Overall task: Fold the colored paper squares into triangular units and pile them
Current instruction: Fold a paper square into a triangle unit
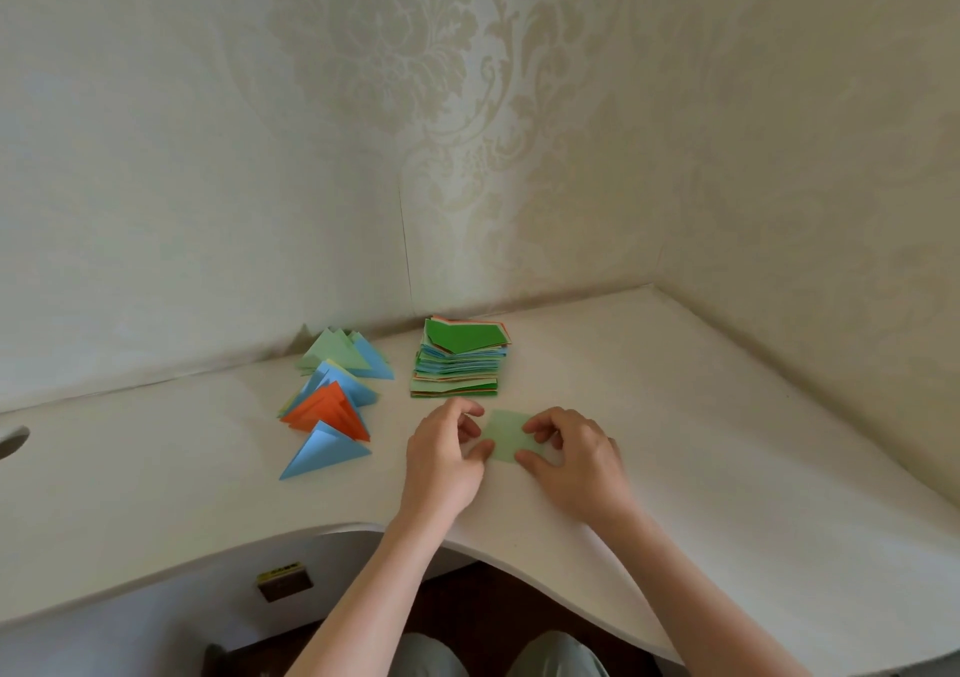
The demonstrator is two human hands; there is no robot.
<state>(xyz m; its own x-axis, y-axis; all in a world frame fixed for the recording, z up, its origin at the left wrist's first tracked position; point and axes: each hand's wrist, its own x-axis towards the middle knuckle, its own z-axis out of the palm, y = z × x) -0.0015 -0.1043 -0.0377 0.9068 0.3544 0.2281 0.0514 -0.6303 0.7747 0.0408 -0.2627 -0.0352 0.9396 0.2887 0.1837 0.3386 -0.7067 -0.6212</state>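
A light green paper square (505, 434) lies flat on the white desk (675, 416) between my hands. My left hand (445, 460) pinches its left edge with thumb and curled fingers. My right hand (574, 455) holds its right side, fingers curled over the top and thumb under the near edge. Behind the square stands a stack of unfolded colored squares (461, 362) with a dark green sheet on top. To the left lies a pile of folded triangular units (332, 401) in light green, blue and orange; a blue one (324, 453) lies nearest.
The desk sits in a corner with wallpapered walls (467, 130) behind and to the right. Its curved front edge (363, 528) runs just below my wrists. A cable hole (13, 440) is at the far left. My knees (498, 658) show under the desk.
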